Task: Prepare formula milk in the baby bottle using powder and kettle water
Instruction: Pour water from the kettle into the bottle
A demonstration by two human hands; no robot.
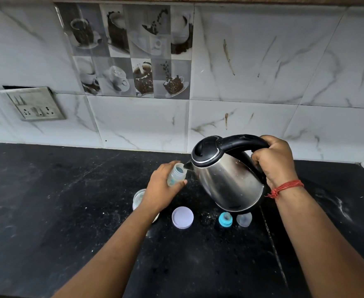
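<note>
A glossy steel kettle with black plastic handle is seen over a speckled black stone counter.

**Bare forearms, one red thread at the wrist**

Two bare forearms enter from the lower edge, one from about 7 o'clock and one from about 5 o'clock, with no sleeve showing on either as far as the picture reaches. The left hand wears no ring, watch or band on the parts that show. The right hand has a thin red thread bracelet wound several times round the wrist (loose frayed ends stick out at its 8 o'clock side). Fingernails are too small to judge.
</note>
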